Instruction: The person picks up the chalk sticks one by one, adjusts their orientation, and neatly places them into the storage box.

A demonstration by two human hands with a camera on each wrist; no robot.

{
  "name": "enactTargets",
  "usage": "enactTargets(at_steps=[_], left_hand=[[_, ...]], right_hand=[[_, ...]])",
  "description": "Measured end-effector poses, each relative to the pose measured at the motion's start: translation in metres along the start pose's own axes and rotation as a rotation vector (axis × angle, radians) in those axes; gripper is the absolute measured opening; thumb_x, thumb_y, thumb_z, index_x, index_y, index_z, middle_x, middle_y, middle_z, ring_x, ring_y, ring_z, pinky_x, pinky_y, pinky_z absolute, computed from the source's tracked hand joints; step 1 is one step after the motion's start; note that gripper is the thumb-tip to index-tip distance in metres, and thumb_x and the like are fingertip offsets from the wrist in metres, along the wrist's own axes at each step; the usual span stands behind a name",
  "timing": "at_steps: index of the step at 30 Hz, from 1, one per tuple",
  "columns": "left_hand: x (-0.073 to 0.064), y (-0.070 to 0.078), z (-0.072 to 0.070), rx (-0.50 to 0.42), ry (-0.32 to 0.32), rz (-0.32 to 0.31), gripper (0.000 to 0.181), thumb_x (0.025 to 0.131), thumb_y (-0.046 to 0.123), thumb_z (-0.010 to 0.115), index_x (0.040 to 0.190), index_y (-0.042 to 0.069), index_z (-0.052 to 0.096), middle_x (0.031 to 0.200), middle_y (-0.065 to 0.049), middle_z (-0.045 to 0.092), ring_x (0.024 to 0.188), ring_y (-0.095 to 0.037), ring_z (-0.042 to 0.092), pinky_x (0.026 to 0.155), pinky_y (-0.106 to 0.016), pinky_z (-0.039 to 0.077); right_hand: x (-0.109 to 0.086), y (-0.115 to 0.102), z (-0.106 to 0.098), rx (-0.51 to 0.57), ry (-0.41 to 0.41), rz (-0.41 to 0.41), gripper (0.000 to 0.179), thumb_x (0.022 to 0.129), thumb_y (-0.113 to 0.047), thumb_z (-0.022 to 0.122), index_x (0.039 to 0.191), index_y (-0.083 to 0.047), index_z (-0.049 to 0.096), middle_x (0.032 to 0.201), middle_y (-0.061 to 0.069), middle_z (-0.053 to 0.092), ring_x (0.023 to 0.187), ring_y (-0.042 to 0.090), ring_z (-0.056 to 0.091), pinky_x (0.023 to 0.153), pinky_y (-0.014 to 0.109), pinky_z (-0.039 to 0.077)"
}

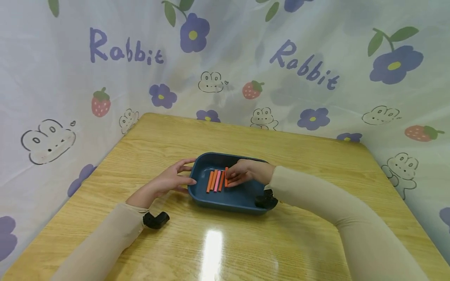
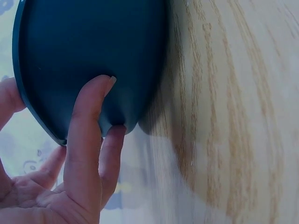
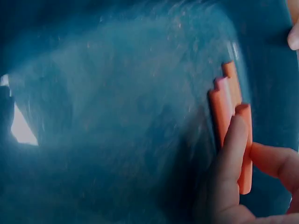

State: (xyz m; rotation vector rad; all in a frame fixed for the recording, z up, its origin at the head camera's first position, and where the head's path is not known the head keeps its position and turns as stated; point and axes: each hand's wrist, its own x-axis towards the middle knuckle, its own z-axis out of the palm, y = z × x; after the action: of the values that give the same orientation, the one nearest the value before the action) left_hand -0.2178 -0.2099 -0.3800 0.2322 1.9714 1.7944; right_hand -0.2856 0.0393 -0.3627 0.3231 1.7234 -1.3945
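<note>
The left hand (image 1: 166, 181) is at the end of a dark blue tray (image 1: 239, 196), its fingers spread apart; one fingertip hooks over the rim to the inside while others press the outer wall, so the wall is pinched between them. The right hand (image 1: 244, 171) reaches into the tray, thumb and finger nearly together, clamped on an orange stick (image 3: 246, 170). That stick is inside the tray, at the right of a side-by-side row as the head view shows it: two orange sticks (image 1: 209, 182), a pink stick (image 1: 217, 181) and a reddish stick (image 1: 221, 180).

Much is covered. The right hand and forearm hide part of the tray's far wall and right end, and in the right wrist view the fingers mask the lower part of the row — that picture is dim and slightly blurred. The left palm is cut off at the frame edge in the left wrist view. Beige sleeves (image 1: 316, 195) run out of the head view.

The tray stands on a wood-grain table (image 1: 168, 253). Behind it hangs a printed cloth (image 1: 232, 50) reading "Rabbit" twice in purple letters — among flowers, strawberries and rabbit faces.
</note>
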Motion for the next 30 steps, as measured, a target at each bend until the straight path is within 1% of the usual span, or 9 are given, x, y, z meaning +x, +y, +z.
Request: enactTargets(at_steps=[4, 10, 14, 16, 19, 23, 27, 30], left_hand=[[0.001, -0.001, 0.0, -0.004, 0.001, 0.002, 0.08, 0.083, 0.001, 0.066, 0.148, 0.008, 0.019, 0.137, -0.03, 0.027, 0.092, -0.031, 0.061, 0.072, -0.049, 0.053], [0.003, -0.001, -0.001, -0.015, 0.016, -0.006, 0.079, 0.083, 0.002, 0.066, 0.148, 0.011, 0.022, 0.137, -0.028, 0.029, 0.092, -0.031, 0.062, 0.072, -0.048, 0.053], [0.002, -0.003, -0.001, -0.018, 0.007, 0.003, 0.08, 0.083, 0.002, 0.066, 0.148, 0.009, 0.02, 0.138, -0.029, 0.028, 0.094, -0.032, 0.061, 0.073, -0.049, 0.053], [0.002, -0.003, -0.001, -0.02, 0.007, 0.001, 0.08, 0.083, 0.002, 0.066, 0.148, 0.009, 0.02, 0.138, -0.03, 0.027, 0.094, -0.032, 0.061, 0.073, -0.049, 0.053], [0.002, -0.003, 0.0, -0.02, 0.001, 0.004, 0.08, 0.083, 0.002, 0.066, 0.148, 0.009, 0.02, 0.138, -0.03, 0.027, 0.093, -0.032, 0.061, 0.073, -0.05, 0.053], [0.003, -0.004, 0.0, -0.019, 0.008, 0.001, 0.08, 0.083, 0.002, 0.066, 0.148, 0.009, 0.021, 0.138, -0.029, 0.028, 0.092, -0.031, 0.062, 0.072, -0.049, 0.053], [0.003, -0.003, 0.0, -0.018, 0.02, -0.009, 0.079, 0.083, 0.002, 0.067, 0.147, 0.012, 0.022, 0.138, -0.027, 0.03, 0.091, -0.03, 0.062, 0.073, -0.05, 0.053], [0.002, -0.002, 0.0, -0.012, 0.02, -0.008, 0.079, 0.083, 0.003, 0.067, 0.147, 0.012, 0.022, 0.139, -0.027, 0.029, 0.091, -0.03, 0.062, 0.073, -0.05, 0.053]], right_hand=[[0.004, 0.001, 0.003, -0.02, 0.005, 0.027, 0.036, 0.087, 0.009, 0.054, 0.12, 0.007, 0.04, 0.095, 0.016, 0.05, 0.081, 0.025, 0.056, 0.073, 0.031, 0.055], [0.004, -0.001, 0.003, -0.031, -0.005, 0.031, 0.031, 0.087, 0.01, 0.054, 0.117, 0.009, 0.047, 0.097, 0.017, 0.052, 0.078, 0.026, 0.057, 0.074, 0.033, 0.054], [0.001, -0.002, 0.0, -0.092, -0.024, 0.028, 0.023, 0.086, 0.008, 0.056, 0.109, 0.01, 0.053, 0.097, 0.017, 0.052, 0.078, 0.025, 0.058, 0.077, 0.035, 0.054], [-0.001, -0.001, -0.001, -0.121, -0.029, 0.016, 0.023, 0.086, 0.006, 0.057, 0.108, 0.01, 0.055, 0.098, 0.017, 0.052, 0.08, 0.025, 0.057, 0.078, 0.036, 0.054], [-0.006, -0.001, -0.004, -0.127, -0.041, -0.02, 0.031, 0.086, 0.005, 0.057, 0.116, 0.009, 0.053, 0.104, 0.017, 0.052, 0.084, 0.026, 0.056, 0.08, 0.037, 0.053], [-0.015, -0.002, -0.009, -0.111, -0.07, -0.086, 0.044, 0.089, 0.006, 0.053, 0.131, 0.006, 0.041, 0.115, 0.019, 0.05, 0.089, 0.027, 0.055, 0.083, 0.039, 0.051], [-0.026, -0.006, -0.012, -0.088, -0.097, -0.141, 0.048, 0.09, 0.007, 0.052, 0.134, 0.006, 0.036, 0.121, 0.022, 0.047, 0.09, 0.027, 0.054, 0.085, 0.041, 0.05], [-0.034, -0.008, -0.015, -0.082, -0.121, -0.177, 0.048, 0.091, 0.007, 0.051, 0.136, 0.005, 0.033, 0.124, 0.024, 0.045, 0.095, 0.029, 0.053, 0.087, 0.042, 0.049]])
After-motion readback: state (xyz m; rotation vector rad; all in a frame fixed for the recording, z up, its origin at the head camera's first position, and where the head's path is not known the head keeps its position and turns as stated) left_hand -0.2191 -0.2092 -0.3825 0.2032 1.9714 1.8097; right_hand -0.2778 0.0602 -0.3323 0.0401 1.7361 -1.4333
